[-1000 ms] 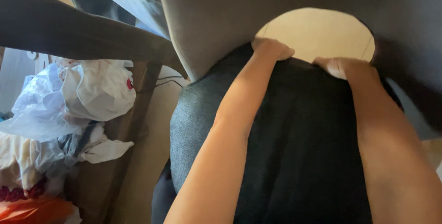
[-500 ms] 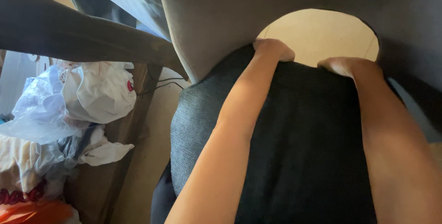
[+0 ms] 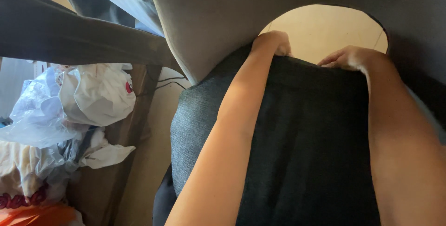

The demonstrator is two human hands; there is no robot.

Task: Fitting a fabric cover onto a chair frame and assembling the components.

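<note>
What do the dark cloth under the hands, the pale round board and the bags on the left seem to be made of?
The dark cloth looks like woven fabric, matte charcoal with a fine grainy weave. The pale round board seems cardboard or thin fibreboard: flat, tan, dull, with a cut edge. The bags look like thin plastic film, crinkled, part clear and part white. Both hands grip the cloth's top edge.

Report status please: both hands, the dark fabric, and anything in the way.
Left hand and right hand both grip the top edge of the dark grey woven fabric. Pale rounded board behind it. Nothing blocking the hands.
</note>
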